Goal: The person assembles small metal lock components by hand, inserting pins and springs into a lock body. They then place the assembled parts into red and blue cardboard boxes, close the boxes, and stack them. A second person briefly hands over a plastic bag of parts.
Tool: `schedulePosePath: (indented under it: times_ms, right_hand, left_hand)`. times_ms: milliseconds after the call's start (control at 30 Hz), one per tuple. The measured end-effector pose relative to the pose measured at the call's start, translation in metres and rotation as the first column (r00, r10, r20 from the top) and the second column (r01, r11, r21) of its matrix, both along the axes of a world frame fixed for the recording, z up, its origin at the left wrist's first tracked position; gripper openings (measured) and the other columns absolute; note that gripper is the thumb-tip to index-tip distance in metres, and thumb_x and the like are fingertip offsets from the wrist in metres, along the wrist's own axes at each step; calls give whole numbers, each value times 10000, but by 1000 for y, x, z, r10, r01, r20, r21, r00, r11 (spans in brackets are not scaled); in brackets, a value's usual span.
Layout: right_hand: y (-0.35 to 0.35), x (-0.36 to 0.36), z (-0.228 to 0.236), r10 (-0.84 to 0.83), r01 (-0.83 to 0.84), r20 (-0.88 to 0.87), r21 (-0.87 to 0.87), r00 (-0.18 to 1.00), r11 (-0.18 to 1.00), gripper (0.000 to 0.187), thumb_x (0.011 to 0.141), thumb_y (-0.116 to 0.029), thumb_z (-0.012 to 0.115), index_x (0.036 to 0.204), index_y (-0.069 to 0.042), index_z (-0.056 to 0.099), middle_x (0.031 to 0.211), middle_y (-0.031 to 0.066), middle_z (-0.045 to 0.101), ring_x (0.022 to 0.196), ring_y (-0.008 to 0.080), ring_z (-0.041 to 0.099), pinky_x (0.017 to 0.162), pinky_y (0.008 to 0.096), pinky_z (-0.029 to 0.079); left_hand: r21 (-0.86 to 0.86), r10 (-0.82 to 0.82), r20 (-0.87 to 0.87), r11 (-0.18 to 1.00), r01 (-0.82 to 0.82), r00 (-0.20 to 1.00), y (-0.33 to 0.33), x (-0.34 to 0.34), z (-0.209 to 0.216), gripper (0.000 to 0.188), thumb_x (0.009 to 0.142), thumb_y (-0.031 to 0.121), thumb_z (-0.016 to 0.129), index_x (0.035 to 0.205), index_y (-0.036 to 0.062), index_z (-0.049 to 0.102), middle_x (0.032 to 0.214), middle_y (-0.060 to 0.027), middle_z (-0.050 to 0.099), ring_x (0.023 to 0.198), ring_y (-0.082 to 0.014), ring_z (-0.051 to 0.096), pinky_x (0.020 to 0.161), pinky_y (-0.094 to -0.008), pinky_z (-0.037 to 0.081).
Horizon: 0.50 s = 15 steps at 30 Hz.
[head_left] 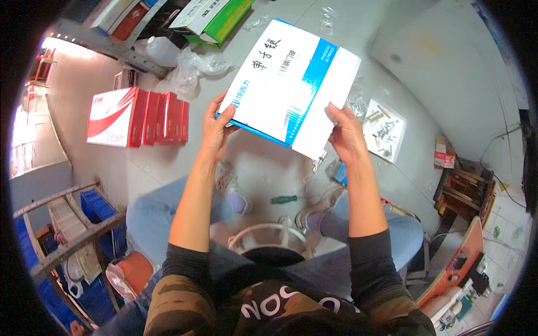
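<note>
Both my hands hold up a flat white-and-blue cardboard box (280,73) above the floor, tilted. It has print and dark handwriting on its face. My left hand (216,126) is closed on its lower left corner, thumb on top. My right hand (348,131) grips the right side, where a plain white strip like an end flap runs along the edge. The undersides of the box and most of my fingertips are hidden. Just below its lower right corner shows a small shiny metal piece (320,159); I cannot tell whether it touches the box.
Several red-and-white boxes (137,117) stand in a row on the left. A white tray (399,147) of small metal parts lies right. A green-handled screwdriver (283,199) is on the floor between my feet. Clear plastic bags (196,70), a green box (227,25) and a wooden crate (465,187) surround me.
</note>
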State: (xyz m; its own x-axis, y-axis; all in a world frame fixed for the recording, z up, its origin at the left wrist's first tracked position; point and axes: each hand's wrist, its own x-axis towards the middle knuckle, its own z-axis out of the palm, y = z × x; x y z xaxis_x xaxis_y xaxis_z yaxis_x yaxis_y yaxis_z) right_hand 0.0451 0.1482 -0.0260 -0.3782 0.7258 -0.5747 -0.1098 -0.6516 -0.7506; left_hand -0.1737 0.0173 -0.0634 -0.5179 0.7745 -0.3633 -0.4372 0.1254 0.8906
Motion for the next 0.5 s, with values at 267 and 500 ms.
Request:
schedulePosePath:
  times_ms: [267, 500]
  right_hand:
    - [-76, 70, 60, 78, -227, 265, 599, 961, 768, 344, 875, -273, 488, 1094, -9, 477, 959, 86, 567, 880, 153, 547, 686, 281, 493]
    - [-147, 111, 28, -166, 126, 58, 423, 984, 897, 384, 889, -307, 442, 1121, -2, 459, 1018, 115, 545, 893, 181, 536, 707, 302, 489]
  left_hand:
    - [153, -182, 117, 975, 163, 976, -107, 42, 61, 647, 771, 473, 597, 1254, 84, 414, 1049, -76, 561, 899, -189, 569, 744, -393, 493]
    - [59, -370, -59, 926, 373, 927, -150, 88, 78, 554, 782, 414, 609, 1220, 101, 480, 1026, -59, 573, 883, -144, 560, 709, -334, 506]
